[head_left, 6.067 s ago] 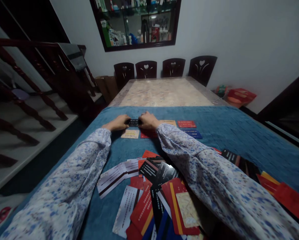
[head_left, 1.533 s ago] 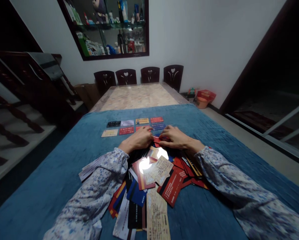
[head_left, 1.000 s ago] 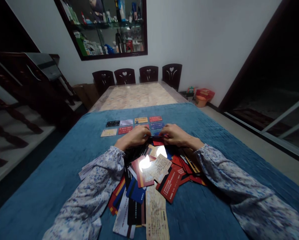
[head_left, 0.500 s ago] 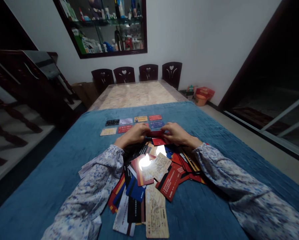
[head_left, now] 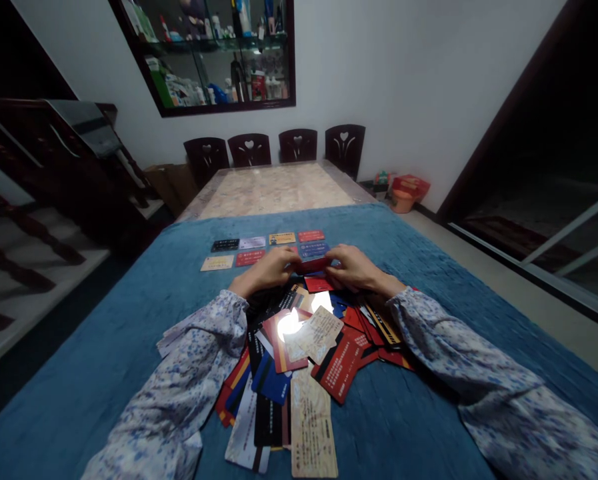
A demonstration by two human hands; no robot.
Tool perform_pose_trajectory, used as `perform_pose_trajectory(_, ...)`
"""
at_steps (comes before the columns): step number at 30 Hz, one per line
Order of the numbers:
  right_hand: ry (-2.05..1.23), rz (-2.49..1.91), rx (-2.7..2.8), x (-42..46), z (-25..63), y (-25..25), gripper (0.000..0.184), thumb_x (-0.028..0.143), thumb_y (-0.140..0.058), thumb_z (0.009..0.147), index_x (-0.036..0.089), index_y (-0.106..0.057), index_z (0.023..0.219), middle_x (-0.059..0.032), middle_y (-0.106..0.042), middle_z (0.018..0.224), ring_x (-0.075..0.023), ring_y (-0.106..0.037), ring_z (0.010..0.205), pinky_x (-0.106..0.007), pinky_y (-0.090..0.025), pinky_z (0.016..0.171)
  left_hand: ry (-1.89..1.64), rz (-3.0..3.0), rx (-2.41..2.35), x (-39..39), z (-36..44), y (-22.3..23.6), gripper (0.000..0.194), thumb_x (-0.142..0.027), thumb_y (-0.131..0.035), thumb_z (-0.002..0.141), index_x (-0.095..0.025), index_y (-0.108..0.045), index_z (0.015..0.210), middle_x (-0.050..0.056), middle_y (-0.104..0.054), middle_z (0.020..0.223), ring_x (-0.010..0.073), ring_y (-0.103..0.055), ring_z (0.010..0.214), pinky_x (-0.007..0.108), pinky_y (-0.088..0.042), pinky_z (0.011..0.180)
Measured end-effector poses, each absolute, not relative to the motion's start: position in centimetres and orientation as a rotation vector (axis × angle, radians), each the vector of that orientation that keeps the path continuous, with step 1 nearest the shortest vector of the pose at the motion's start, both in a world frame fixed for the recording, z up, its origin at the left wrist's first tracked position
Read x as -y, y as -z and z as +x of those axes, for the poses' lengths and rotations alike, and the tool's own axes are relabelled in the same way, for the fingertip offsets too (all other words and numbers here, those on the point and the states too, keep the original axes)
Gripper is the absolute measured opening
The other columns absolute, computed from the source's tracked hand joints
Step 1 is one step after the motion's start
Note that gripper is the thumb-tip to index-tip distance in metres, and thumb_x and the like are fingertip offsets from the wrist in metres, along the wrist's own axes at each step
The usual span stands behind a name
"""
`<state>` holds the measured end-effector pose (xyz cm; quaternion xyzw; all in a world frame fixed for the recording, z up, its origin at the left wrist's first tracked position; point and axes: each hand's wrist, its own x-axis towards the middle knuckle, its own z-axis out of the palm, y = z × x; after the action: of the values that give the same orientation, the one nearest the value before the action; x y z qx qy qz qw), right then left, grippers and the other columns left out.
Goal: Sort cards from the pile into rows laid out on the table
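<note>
Between my two hands a dark red card (head_left: pixel 313 265) is held up by its ends, just above the pile. My left hand (head_left: pixel 271 270) pinches its left end, my right hand (head_left: pixel 353 268) its right end. Below and nearer to me spreads a loose heap of printed cards, among them a red card (head_left: pixel 341 365), a cream card (head_left: pixel 313 427) and a blue card (head_left: pixel 271 378). Beyond my hands, cards lie in two rows: a blue card (head_left: pixel 313 250), a black card (head_left: pixel 226 245) and a yellow card (head_left: pixel 282 238) among them. My left hand partly covers one red card there.
A blue cloth (head_left: pixel 143 333) covers the near part of the table, and the bare marbled top (head_left: pixel 279 189) shows beyond. Several dark chairs (head_left: pixel 249 149) stand at the far end. Bright glare washes out some cards in the heap.
The held dark red card has tilted and shifted slightly, with more of the blue card behind it showing. Both hands stay in nearly the same place.
</note>
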<state>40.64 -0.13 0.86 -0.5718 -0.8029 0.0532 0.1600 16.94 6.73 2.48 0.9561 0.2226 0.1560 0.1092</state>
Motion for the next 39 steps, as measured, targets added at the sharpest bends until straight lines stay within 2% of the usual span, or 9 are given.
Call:
perform_pose_trajectory(8,-0.082,-1.469,2.129,0.5,40.6,-1.5,0.021,0.024,-0.055,0.089,0.018,-0.075,0.094,-0.0093,-0.076,0.097,-0.0232,-0.064,0.093,-0.033,-0.046,0.085,-0.513,2.796,-0.628,-6.7,17.1,-2.4,0.031,-0.001,-0.057,0.083,-0.017,-0.077,0.1,0.007,-0.074,0.099,0.0184,-0.068,0.092,0.029,-0.054,0.086)
perform_pose_trajectory(13,-0.042,-1.411,2.088,0.6,40.4,-1.7,0.025,0.026,-0.051,0.094,0.018,-0.07,0.108,-0.0111,-0.075,0.104,-0.0244,-0.065,0.096,-0.035,-0.046,0.088,-0.546,2.806,-0.665,-6.8,17.4,-1.5,0.028,-0.003,-0.057,0.084,-0.016,-0.076,0.1,0.008,-0.072,0.1,0.0186,-0.068,0.092,0.028,-0.054,0.085)
perform_pose_trajectory(21,0.446,-1.334,2.093,0.5,40.8,-1.5,0.025,0.027,-0.051,0.101,0.02,-0.073,0.109,-0.0102,-0.076,0.093,-0.0246,-0.058,0.087,-0.038,-0.037,0.085,-0.9,2.689,-0.599,-6.6,18.0,-1.0,0.027,-0.007,-0.059,0.085,-0.015,-0.073,0.106,0.008,-0.075,0.101,0.0213,-0.069,0.099,0.035,-0.056,0.092)
perform_pose_trajectory(26,0.627,-1.237,2.136,0.6,40.8,-1.2,0.025,0.037,-0.056,0.102,0.022,-0.075,0.102,-0.007,-0.075,0.083,-0.023,-0.05,0.086,-0.039,-0.031,0.085,-0.998,2.616,-0.563,-5.9,18.5,-0.8,0.028,-0.009,-0.06,0.086,-0.016,-0.07,0.112,0.009,-0.075,0.112,0.0217,-0.069,0.106,0.037,-0.055,0.097)
perform_pose_trajectory(31,0.648,-1.213,2.205,0.5,40.6,-0.7,0.028,0.041,-0.056,0.102,0.022,-0.076,0.097,-0.0063,-0.074,0.08,-0.0227,-0.048,0.089,-0.039,-0.028,0.085,-0.954,2.597,-0.577,-5.3,19.0,-0.5,0.02,-0.012,-0.061,0.09,-0.017,-0.07,0.108,0.008,-0.074,0.106,0.0207,-0.068,0.102,0.036,-0.055,0.095)
perform_pose_trajectory(36,0.607,-1.246,2.249,0.5,40.2,-0.4,0.031,0.04,-0.053,0.104,0.022,-0.076,0.093,-0.0067,-0.075,0.083,-0.0228,-0.048,0.09,-0.038,-0.027,0.085,-0.866,2.636,-0.641,-5.3,19.4,0.1,0.012,-0.012,-0.059,0.092,-0.016,-0.069,0.095,0.007,-0.072,0.094,0.02,-0.066,0.092,0.033,-0.054,0.086)
perform_pose_trajectory(39,0.571,-1.284,2.26,0.5,40.1,-0.2,0.026,0.037,-0.054,0.103,0.022,-0.076,0.097,-0.0069,-0.076,0.086,-0.0236,-0.049,0.091,-0.038,-0.028,0.084,-0.84,2.659,-0.694,-5.5,19.3,0.4,0.011,-0.011,-0.058,0.091,-0.016,-0.067,0.092,0.006,-0.07,0.092,0.0204,-0.065,0.09,0.033,-0.053,0.084)
